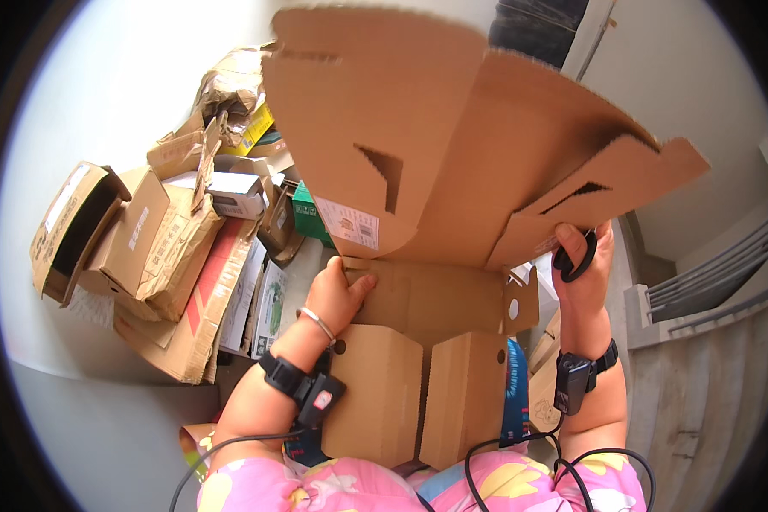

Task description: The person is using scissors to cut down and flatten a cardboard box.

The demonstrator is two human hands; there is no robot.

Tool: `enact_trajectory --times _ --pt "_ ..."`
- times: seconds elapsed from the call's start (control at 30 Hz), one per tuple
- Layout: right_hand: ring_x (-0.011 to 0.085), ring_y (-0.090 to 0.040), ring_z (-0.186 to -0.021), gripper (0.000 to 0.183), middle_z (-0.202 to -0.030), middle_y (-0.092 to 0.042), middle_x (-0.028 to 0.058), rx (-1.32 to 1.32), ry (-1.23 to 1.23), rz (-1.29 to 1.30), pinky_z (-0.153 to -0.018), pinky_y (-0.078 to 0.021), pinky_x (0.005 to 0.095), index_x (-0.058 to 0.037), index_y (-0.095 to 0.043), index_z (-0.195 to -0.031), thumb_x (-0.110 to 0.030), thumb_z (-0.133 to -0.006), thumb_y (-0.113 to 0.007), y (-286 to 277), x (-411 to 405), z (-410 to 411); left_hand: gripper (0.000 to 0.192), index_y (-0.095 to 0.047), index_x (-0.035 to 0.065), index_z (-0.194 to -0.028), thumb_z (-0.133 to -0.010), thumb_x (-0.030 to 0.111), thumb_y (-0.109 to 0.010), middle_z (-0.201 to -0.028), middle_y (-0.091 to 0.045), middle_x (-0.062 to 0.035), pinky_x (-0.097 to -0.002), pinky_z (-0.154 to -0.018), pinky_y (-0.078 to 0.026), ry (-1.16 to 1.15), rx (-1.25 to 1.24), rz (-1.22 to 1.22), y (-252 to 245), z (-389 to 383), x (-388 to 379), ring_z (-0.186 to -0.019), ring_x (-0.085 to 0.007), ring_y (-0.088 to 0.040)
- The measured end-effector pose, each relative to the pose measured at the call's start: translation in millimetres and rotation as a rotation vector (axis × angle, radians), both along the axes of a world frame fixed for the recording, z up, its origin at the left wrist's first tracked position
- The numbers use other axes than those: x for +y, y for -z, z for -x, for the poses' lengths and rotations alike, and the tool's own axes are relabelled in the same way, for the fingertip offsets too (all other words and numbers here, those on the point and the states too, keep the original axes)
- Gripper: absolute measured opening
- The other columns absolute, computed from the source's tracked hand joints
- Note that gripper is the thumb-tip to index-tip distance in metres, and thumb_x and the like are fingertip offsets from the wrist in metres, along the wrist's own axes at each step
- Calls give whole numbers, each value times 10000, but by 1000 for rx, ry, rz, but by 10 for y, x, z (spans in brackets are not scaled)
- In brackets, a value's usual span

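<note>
A large brown cardboard box (454, 192) stands unfolded before me, its tall panels raised and two lower flaps (377, 397) spread towards my lap. A printed label (349, 223) sticks to the left raised panel. My left hand (342, 291) grips the box's left edge near the fold, thumb on the inner side. At the right, my right hand (582, 259) pinches a side flap (589, 198) by its lower edge. Around its fingers is a black looped handle (576, 257), apparently of scissors; the blades are hidden.
Flattened and crumpled cardboard boxes (173, 256) are piled to the left, with a green box (310, 214) beside them. More cardboard (547, 384) lies by my right forearm. Metal railings (710, 281) run along the far right. Black cables (512, 441) hang from both wrist devices.
</note>
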State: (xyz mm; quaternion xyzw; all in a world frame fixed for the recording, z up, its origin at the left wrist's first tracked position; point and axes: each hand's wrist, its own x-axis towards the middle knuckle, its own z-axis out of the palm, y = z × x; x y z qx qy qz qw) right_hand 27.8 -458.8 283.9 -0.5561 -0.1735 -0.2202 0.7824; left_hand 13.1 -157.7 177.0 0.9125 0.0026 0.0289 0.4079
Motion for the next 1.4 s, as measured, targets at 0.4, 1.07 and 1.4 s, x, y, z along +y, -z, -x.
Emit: enact_trajectory --times 0.4,1.07,1.4 --pt "170 -596 -905 327 -985 -608 69 97 -220 -166 -821 -473 289 -15 -544 -1052 13 -756 -679 32 45 -204 245 -622 82 -913 -686 171 -643 -910 -579 -64 -346 -769 -445 788 -851 -277 -996 482 -1024 -928 -243 -551" --pt "196 -590 -976 370 -1030 -610 82 110 -217 -58 -874 -451 307 -6 -537 -1114 -77 -779 -676 152 -87 -301 461 -571 8 -1144 -766 267 -625 -1235 -487 -195 -416 -998 -373 812 -215 -184 -284 457 -1172 -1173 -331 -456" --pt "177 -548 -955 387 -998 -590 62 94 -21 293 -820 -434 311 -34 -546 -1084 -194 -773 -711 570 -144 304 683 -359 93 -1401 -854 469 -522 -1461 -302 -168 -414 -1117 -217 853 19 -429 -294 481 -1049 -1358 -327 -262"
